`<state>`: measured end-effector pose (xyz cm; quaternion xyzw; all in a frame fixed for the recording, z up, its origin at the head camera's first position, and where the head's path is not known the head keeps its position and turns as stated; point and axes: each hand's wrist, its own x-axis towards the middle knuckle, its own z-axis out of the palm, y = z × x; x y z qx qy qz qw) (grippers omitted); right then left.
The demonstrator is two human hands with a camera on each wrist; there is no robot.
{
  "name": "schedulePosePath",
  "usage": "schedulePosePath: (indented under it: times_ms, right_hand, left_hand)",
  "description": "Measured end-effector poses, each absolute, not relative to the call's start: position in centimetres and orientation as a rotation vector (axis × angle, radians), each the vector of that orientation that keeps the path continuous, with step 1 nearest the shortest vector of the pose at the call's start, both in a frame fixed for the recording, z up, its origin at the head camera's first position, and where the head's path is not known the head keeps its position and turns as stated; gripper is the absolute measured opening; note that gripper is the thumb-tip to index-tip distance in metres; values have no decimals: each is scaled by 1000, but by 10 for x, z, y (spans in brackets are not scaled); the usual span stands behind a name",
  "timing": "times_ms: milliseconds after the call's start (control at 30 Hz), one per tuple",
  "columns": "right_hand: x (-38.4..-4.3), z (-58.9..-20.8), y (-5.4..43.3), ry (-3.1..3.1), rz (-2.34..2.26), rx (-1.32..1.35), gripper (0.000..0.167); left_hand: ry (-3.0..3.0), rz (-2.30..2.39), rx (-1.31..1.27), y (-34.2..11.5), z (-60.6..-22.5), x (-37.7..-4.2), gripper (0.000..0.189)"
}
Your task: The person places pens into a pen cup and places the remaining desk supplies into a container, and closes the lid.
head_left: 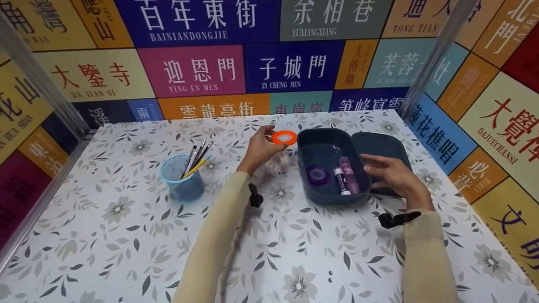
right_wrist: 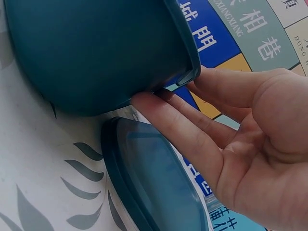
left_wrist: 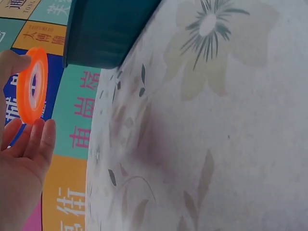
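Observation:
An orange roll of tape [head_left: 284, 137] is pinched between the thumb and fingers of my left hand [head_left: 262, 148], held above the table just left of a dark teal box [head_left: 311, 185]. In the left wrist view the tape roll [left_wrist: 32, 86] stands on edge between thumb and fingertips. My right hand [head_left: 393, 172] touches the box's right side with fairly straight fingers [right_wrist: 178, 122]; the thumb lies at the rim. Inside the uncovered box are a purple tape roll [head_left: 316, 174], a white-capped glue stick [head_left: 341, 181] and a pink tube [head_left: 348, 174].
The box's lid [head_left: 381, 145] lies flat to the right, partly behind my right hand. A blue mesh pen cup [head_left: 183, 185] with several brushes or pens [head_left: 198, 158] stands on the left. Printed panels [head_left: 202, 69] border the flower-patterned table [head_left: 126, 252].

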<state>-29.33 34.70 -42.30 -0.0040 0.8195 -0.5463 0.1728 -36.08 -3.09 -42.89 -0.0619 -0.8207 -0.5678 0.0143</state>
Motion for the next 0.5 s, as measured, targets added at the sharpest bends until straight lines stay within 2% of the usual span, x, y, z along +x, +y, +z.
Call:
schedulePosePath:
  times_ms: [267,500]
  right_hand:
    - [-293,-421,348,2331,-1536,2,64]
    - [-293,-423,348,2331,-1541,-24,65]
  left_hand:
    - [-2539,-1836,-228,-17,-415,-357,73]
    - [-2560,-1749,-378,0,-405,-351,73]
